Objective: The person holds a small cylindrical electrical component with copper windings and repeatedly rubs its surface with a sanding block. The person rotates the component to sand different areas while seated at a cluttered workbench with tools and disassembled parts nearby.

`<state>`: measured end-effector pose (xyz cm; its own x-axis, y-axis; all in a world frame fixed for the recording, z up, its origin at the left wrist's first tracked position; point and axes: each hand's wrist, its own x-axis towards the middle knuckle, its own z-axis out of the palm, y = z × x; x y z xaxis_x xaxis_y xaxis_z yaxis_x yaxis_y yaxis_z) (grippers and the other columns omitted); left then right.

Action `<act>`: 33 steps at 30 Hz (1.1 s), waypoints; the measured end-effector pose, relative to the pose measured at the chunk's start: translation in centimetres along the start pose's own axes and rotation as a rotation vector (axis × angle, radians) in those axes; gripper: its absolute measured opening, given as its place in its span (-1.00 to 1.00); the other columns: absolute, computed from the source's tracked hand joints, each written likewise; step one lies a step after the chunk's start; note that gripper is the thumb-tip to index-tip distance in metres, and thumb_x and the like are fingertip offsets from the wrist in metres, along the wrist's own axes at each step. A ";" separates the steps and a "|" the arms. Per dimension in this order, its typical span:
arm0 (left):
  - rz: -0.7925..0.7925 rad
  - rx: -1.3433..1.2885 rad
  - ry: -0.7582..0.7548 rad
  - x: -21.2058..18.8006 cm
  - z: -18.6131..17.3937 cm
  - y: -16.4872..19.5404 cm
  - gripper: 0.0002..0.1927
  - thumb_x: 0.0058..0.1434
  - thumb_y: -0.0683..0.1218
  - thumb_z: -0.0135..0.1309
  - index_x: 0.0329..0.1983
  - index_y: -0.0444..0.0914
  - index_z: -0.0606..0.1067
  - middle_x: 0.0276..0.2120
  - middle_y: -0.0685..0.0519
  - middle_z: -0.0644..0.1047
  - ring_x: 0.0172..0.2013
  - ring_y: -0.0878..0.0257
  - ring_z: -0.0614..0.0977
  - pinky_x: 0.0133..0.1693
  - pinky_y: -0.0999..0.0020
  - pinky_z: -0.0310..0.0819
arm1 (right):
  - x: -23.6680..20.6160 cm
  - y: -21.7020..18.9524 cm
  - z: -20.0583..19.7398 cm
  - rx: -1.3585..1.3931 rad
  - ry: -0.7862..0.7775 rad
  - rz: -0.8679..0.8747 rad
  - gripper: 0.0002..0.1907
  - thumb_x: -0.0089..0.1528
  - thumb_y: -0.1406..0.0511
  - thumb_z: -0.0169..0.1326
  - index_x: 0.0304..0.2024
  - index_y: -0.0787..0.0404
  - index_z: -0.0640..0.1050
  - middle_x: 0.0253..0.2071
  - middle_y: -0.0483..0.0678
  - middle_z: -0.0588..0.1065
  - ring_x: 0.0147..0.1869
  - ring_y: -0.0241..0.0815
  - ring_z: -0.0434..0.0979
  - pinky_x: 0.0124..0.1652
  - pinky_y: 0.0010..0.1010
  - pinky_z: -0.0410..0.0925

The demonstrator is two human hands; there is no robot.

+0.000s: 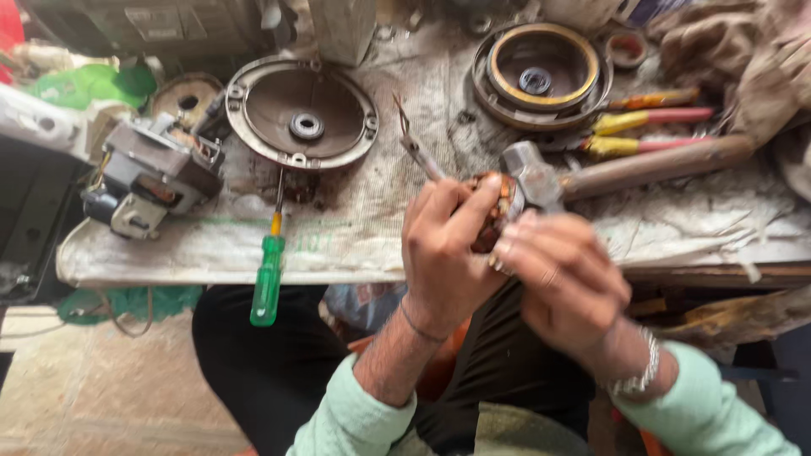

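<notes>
A small copper-wound motor part [488, 221] is held between both hands just above the near edge of the bench [355, 228]. The left hand [443, 245] is closed on it from nine o'clock, its grip pinching the part with thumb and fingers wrapped round. The right hand [564, 274] is blurred; its grip appears pressed against the same part from four o'clock, fingertips curled in. A pair of long-nose pliers [416, 145] lies just beyond the left hand at eleven o'clock. A hammer [621, 169] is laid at one o'clock, its head touching or just behind the part. Well apart at nine o'clock, a green-handled screwdriver [269, 274] overhangs the bench edge. A round metal end cover [302, 111] is seen at ten o'clock, a second round cover [541, 72] at twelve, and a small motor block [152, 173] at the far left.
</notes>
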<state>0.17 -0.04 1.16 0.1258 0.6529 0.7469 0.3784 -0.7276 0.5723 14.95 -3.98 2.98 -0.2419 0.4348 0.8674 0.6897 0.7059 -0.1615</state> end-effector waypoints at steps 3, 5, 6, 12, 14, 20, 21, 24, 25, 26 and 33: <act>-0.011 0.033 0.042 0.0 0.2 0.0 -0.55 0.09 -0.07 0.37 0.05 -0.26 0.59 -0.25 0.06 0.49 -0.20 0.09 0.54 -0.08 0.17 0.43 | -0.6 0.4 0.1 -0.054 0.004 0.082 -0.73 0.27 0.67 0.07 -0.07 0.34 0.61 -0.06 0.09 0.58 0.05 0.07 0.62 0.08 -0.21 0.48; 0.017 0.014 0.057 0.0 0.3 -0.1 -0.53 0.05 -0.06 0.37 0.04 -0.27 0.58 -0.26 0.05 0.49 -0.21 0.09 0.55 -0.09 0.17 0.43 | -1.0 0.5 0.0 -0.037 0.011 0.091 -0.69 0.25 0.68 0.03 -0.06 0.33 0.61 -0.05 0.09 0.57 0.05 0.06 0.63 0.10 -0.20 0.50; 0.024 0.012 0.058 0.0 0.2 -0.2 -0.52 0.04 -0.06 0.37 0.03 -0.28 0.58 -0.27 0.05 0.49 -0.21 0.08 0.55 -0.09 0.17 0.43 | -1.1 0.6 0.1 -0.026 0.007 0.042 -0.68 0.20 0.68 0.02 -0.08 0.35 0.61 -0.08 0.10 0.57 0.04 0.08 0.64 0.10 -0.16 0.50; -0.001 -0.012 0.054 0.0 0.1 -0.3 -0.53 -0.03 -0.11 0.35 -0.02 -0.28 0.59 -0.32 0.01 0.47 -0.28 0.05 0.52 -0.17 0.16 0.45 | -0.5 0.1 -0.1 -0.042 -0.010 0.144 -0.66 0.18 0.69 0.05 -0.07 0.35 0.61 -0.05 0.11 0.58 0.04 0.05 0.63 0.07 -0.23 0.51; 0.024 -0.014 0.082 0.2 0.1 -0.3 -0.54 0.02 -0.14 0.34 0.03 -0.28 0.59 -0.28 0.03 0.49 -0.28 0.09 0.53 -0.16 0.20 0.46 | -0.2 0.0 -0.1 0.012 -0.004 0.025 -0.67 0.11 0.67 0.06 -0.12 0.37 0.60 -0.10 0.13 0.58 0.05 0.11 0.63 0.09 -0.14 0.51; 0.000 -0.033 0.068 0.0 -0.2 -0.2 -0.53 -0.02 -0.15 0.37 0.01 -0.28 0.59 -0.31 0.04 0.48 -0.27 0.10 0.54 -0.17 0.22 0.47 | -0.7 0.5 0.1 0.040 0.024 0.139 -0.69 0.22 0.67 0.06 -0.08 0.30 0.61 -0.09 0.08 0.60 0.10 0.03 0.67 0.07 -0.28 0.52; -0.021 -0.035 0.063 -0.1 -0.2 -0.1 -0.52 -0.05 -0.16 0.36 0.01 -0.28 0.60 -0.32 0.04 0.48 -0.28 0.11 0.54 -0.15 0.22 0.48 | -0.9 0.8 0.0 0.033 0.015 0.159 -0.69 0.25 0.67 0.05 -0.07 0.31 0.61 -0.07 0.09 0.60 0.09 0.02 0.67 0.08 -0.30 0.52; -0.012 -0.016 0.080 -0.2 -0.1 -0.1 -0.56 0.04 -0.12 0.42 0.00 -0.26 0.60 -0.27 0.06 0.51 -0.25 0.13 0.54 -0.13 0.22 0.48 | -1.2 0.9 -0.1 0.037 -0.007 0.241 -0.71 0.28 0.67 0.04 -0.05 0.32 0.60 -0.03 0.10 0.60 0.07 -0.01 0.67 0.09 -0.33 0.51; -0.011 -0.015 0.080 -0.1 -0.1 -0.2 -0.56 0.01 -0.12 0.41 -0.02 -0.26 0.60 -0.29 0.06 0.50 -0.26 0.13 0.54 -0.14 0.21 0.47 | -1.1 0.8 -0.1 0.045 -0.007 0.275 -0.70 0.27 0.67 0.04 -0.05 0.34 0.60 -0.03 0.11 0.60 0.06 -0.02 0.68 0.08 -0.34 0.51; -0.007 -0.017 0.081 -0.2 -0.1 -0.2 -0.55 -0.02 -0.12 0.41 -0.03 -0.26 0.61 -0.31 0.06 0.49 -0.28 0.13 0.54 -0.16 0.21 0.47 | -1.0 0.7 -0.1 0.050 -0.007 0.307 -0.70 0.26 0.67 0.03 -0.04 0.35 0.60 -0.03 0.12 0.60 0.05 -0.03 0.68 0.07 -0.35 0.51; 0.007 -0.042 0.071 0.1 -0.2 -0.1 -0.54 0.00 -0.14 0.43 0.00 -0.26 0.60 -0.28 0.06 0.51 -0.26 0.12 0.53 -0.15 0.22 0.47 | 0.3 0.3 -0.2 0.098 -0.018 0.368 -0.64 0.20 0.70 -0.04 -0.06 0.37 0.60 -0.05 0.14 0.60 0.04 -0.01 0.68 0.06 -0.34 0.50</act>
<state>-0.06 0.06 1.18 0.0624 0.6320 0.7725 0.3388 -0.7415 0.5792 15.18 -3.73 3.29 -0.0023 0.6783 0.7348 0.6640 0.5504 -0.5061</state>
